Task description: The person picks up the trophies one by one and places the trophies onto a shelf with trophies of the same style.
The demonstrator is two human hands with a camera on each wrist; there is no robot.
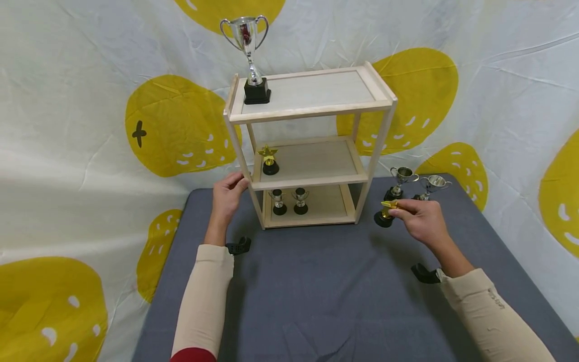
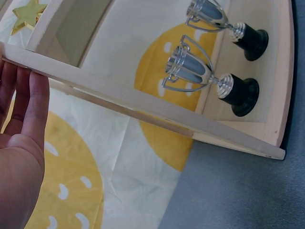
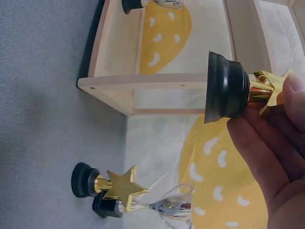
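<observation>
My right hand (image 1: 424, 221) pinches a gold star trophy (image 3: 228, 88) by its star, its round black base held off the table to the right of the shelf. On the left, my left hand (image 1: 227, 196) holds the left post of the wooden shelf (image 1: 312, 178) near its middle tier, fingertips (image 2: 37, 83) at the post's edge. A second star trophy (image 1: 270, 163) stands at the left of the middle tier. Two small silver cups (image 1: 278, 198) stand upright on the bottom tier. The right wrist view shows another star trophy (image 3: 125, 187) standing on the table.
A large silver cup (image 1: 249, 50) on a black base stands at the top tier's left end. Two more silver cups, a nearer-shelf one (image 1: 404, 176) and one farther right (image 1: 434, 183), stand behind my right hand. A patterned cloth (image 1: 90, 125) hangs behind the grey table (image 1: 307, 291).
</observation>
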